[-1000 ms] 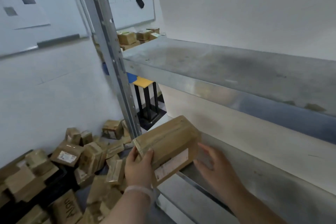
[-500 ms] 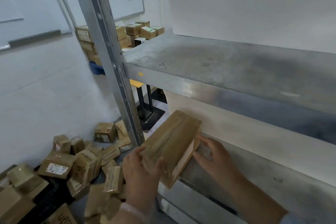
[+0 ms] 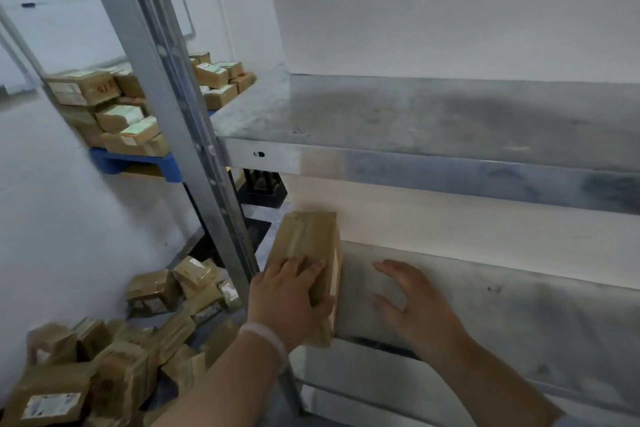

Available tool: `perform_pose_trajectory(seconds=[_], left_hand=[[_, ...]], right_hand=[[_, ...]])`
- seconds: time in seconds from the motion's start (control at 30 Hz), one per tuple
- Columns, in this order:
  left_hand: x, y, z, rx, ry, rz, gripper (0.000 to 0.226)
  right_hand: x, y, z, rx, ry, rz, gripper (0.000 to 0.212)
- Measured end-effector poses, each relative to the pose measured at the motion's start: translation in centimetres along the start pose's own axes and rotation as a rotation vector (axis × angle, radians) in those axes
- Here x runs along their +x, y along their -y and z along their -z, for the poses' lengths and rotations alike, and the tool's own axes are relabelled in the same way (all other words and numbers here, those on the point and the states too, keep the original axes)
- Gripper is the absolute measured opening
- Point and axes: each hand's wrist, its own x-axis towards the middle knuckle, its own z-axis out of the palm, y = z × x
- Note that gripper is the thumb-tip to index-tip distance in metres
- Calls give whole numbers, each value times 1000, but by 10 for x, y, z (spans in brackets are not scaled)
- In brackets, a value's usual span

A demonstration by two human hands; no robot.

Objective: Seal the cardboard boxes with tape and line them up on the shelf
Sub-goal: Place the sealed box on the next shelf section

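Right now the left hand (image 3: 289,298) lies flat on top of the taped cardboard box (image 3: 306,253), fingers spread over its near end, palm pressing down, not pinching. Box sits at the left end of the lower shelf (image 3: 485,308), long axis running back toward the wall, near end overhanging the shelf front edge. Steel upright (image 3: 194,156) stands just left of the hand, tight gap there. Right hand (image 3: 410,298) is off the box, fingers splayed wide, holding nothing, above bare shelf just right of the box. Lots of free shelf right of that hand. Upper shelf (image 3: 433,121) overhangs the box. White label on the box's right side, text unreadable. Floor pile of boxes (image 3: 114,364) left of the wrist, labels blurred. Stacked boxes (image 3: 114,114) on a blue pallet (image 3: 135,163) far left, red marks illegible.
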Motion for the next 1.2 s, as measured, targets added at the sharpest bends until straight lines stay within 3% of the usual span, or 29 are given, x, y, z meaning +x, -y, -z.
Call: perform_pose_trajectory(seconds=[0.2, 0.3, 0.37, 0.7, 0.97, 1.2], left_hand=[[0, -9, 4, 11, -62, -108, 71], [-1, -38, 7, -75, -248, -315, 59], [-2, -71, 11, -136, -264, -464, 58], [-24, -300, 31, -259, -346, -878, 56], [-72, -525, 29, -456, -375, -1077, 53], [-99, -685, 19, -529, -304, -1224, 54]], right_hand=[[-33, -4, 15, -302, -75, 46, 63], [-60, -12, 34, -436, -151, 46, 66], [-82, -20, 52, -495, -206, 27, 66], [-208, -107, 191, -608, -466, -247, 66], [-331, -201, 334, -665, -576, -463, 68], [-408, -283, 420, -670, -647, -615, 69]])
